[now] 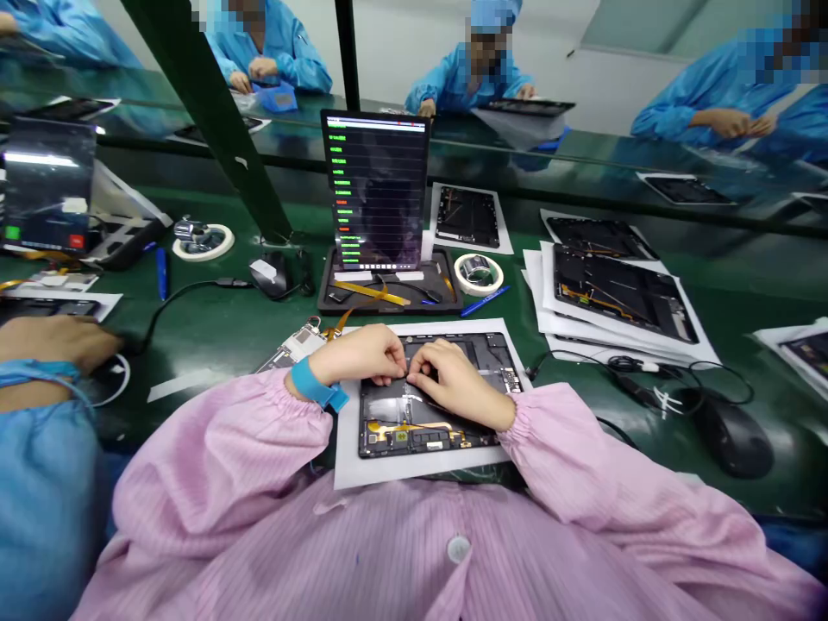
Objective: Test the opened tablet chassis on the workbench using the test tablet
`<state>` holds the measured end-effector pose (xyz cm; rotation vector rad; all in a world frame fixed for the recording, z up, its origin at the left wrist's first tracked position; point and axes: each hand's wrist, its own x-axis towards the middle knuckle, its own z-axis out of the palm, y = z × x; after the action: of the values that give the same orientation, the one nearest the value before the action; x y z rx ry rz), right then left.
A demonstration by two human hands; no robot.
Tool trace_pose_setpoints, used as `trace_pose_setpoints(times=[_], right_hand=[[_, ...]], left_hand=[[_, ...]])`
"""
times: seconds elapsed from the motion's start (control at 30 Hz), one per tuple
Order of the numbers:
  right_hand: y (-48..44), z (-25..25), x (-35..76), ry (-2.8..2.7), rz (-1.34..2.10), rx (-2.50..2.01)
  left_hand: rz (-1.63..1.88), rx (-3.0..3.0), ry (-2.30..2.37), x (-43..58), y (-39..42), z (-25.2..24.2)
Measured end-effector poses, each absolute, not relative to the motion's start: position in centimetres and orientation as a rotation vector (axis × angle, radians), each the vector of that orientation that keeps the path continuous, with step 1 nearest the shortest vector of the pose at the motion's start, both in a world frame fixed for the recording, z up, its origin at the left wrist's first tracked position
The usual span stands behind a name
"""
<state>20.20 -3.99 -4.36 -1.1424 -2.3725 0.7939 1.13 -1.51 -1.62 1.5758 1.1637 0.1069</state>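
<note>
An opened tablet housing (414,410) lies on a white sheet (353,461) in front of me, its inside facing up with orange flex cables along the near edge. My left hand (372,354), with a blue band at the wrist, is over its far left part, thumb and fingers pinched together. Close beside it, my right hand (446,371) is also closed, its fingertips nearly meeting the left ones. What either hand pinches is too small to tell. Left of the housing, partly behind my left forearm, sits a circuit board (294,345) with an orange ribbon cable.
Beyond the housing a lit screen (379,194) stands in a black tray (327,297). A tape roll (479,274) and blue pen (485,302) lie beside it. Stacked housings (621,289) and a black mouse (734,435) are right. A co-worker's hand (58,349) is left.
</note>
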Motion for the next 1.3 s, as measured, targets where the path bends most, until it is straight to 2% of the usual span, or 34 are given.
trace_pose_setpoints(times=[0.8, 0.97, 1.03, 1.13, 1.2, 1.3], right_hand=[[-4.3, -4.5, 19.8, -2.355, 0.753, -1.19], [-3.4, -2.5, 21.1, -2.483, 0.822, -1.14], [-1.3, -0.9, 22.6, -2.528, 0.699, -1.25], [3.5, 1.1, 25.1, -2.435, 0.143, -1.573], [6.9, 1.7, 26.5, -2.472, -0.133, -1.625], [10.3, 1.5, 27.3, -2.668, -0.244, -1.625]], left_hand=[[0.008, 1.726, 1.262, 1.7, -2.4, -0.6], [0.046, 1.869, 1.291, 2.1, -2.3, -0.7], [0.056, 1.875, 1.276, 2.2, -2.2, -0.9], [0.065, 1.871, 1.257, 2.1, -2.1, -1.3], [0.06, 1.856, 1.242, 1.9, -1.9, -1.4], [0.044, 1.833, 1.224, 1.8, -1.8, -1.6]])
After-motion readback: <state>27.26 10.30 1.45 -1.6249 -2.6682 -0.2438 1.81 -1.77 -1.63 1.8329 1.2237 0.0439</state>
